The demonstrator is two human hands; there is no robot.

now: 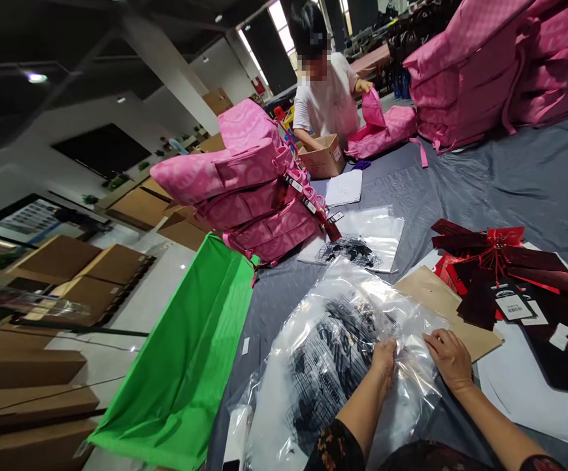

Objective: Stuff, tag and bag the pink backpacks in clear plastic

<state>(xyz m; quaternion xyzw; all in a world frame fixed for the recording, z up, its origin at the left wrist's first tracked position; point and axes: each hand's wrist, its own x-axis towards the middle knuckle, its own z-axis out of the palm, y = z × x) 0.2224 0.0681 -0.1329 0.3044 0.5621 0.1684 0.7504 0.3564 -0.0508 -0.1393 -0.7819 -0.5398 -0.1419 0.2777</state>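
A crumpled clear plastic bag [333, 340] with black print lies on the grey table cover in front of me. My left hand [384, 360] pinches a fold of this bag near its right side. My right hand [449, 358] rests on the bag's right edge, fingers curled onto the plastic, just beside a brown cardboard sheet [435, 297]. More clear printed bags [367, 239] lie flat further back.
A stack of pink backpacks [259, 190] stands behind the bags. Red and black hang tags [504, 275] spread at the right. A green fabric bin [185, 366] hangs at the table's left edge. A person [327, 98] handles a pink backpack by a small cardboard box [320, 157]. More pink bags [499, 65] pile at the back right.
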